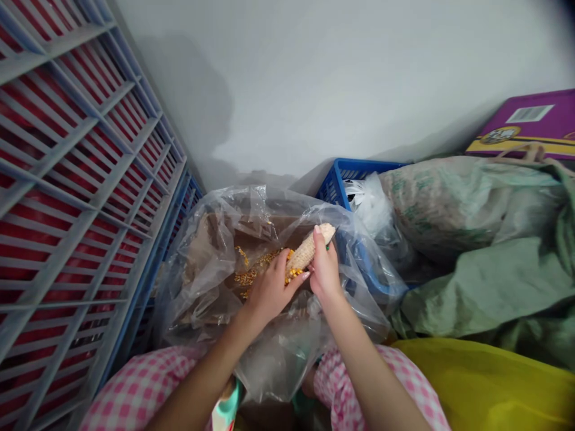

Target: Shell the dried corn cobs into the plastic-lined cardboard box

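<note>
The left hand (272,293) and the right hand (324,266) both hold a pale corn cob (308,251), which lies tilted between them, its upper end higher and toward the right. The right hand's fingers (320,240) are clenched around the cob's upper portion, with the bare tip projecting just beyond them. The left hand's fingers (283,266) are curled against the cob's lower end, where a small patch of yellow kernels (294,274) sits directly beside the fingertips. Loose corn kernels (254,270) lie directly below and to the left of the left hand's fingers, on a brown paper lining (211,254) inside a clear plastic bag (278,365). A blue plastic crate (354,176) stands beyond the right hand's fingers and holds a white plastic bag (366,206). Further right of the fingers lie a woven sack (467,203), a green woven sack (485,290) and a purple box (525,126). A yellow bin (476,383) sits nearer the person, to the right. A slatted grey-and-blue rack (67,179) stands to the left of the fingers. Pink gingham trousers (135,389) show below the hands.
</note>
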A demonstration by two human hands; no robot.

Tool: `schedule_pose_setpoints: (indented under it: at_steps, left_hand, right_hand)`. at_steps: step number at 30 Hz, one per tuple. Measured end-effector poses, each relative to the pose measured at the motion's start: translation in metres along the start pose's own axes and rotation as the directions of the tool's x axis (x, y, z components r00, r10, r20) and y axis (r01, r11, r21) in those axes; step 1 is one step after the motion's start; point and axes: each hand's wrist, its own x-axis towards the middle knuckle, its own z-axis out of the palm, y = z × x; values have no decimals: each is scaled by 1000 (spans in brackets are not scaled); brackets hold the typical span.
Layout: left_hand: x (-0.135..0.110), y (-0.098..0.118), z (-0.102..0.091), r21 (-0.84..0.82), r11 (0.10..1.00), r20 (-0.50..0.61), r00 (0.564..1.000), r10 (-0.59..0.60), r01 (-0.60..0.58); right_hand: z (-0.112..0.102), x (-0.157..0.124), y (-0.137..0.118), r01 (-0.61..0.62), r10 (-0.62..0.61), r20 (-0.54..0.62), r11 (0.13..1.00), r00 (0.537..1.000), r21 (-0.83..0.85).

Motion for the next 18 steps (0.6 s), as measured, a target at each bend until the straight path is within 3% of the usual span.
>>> schedule_pose_setpoints:
  at_steps: [6,11,15,18]
  left_hand:
    - [-1,2,4,119,992,62,997,-44,36]
    - [-1,-1,10,142,988,0,998,-56,56]
    - [1,-2,9,53,992,-55,992,-112,115]
    - [9,-8,8,-191,968,-97,978,-185,164]
  right_hand:
    - [1,3,9,11,-11,-4,1000,1000,24]
    - [-1,4,14,4,-3,-27,1000,1000,4]
    - [-1,3,16,-74,75,-44,997,996,20]
    - [-1,4,15,-83,85,-56,996,995,27]
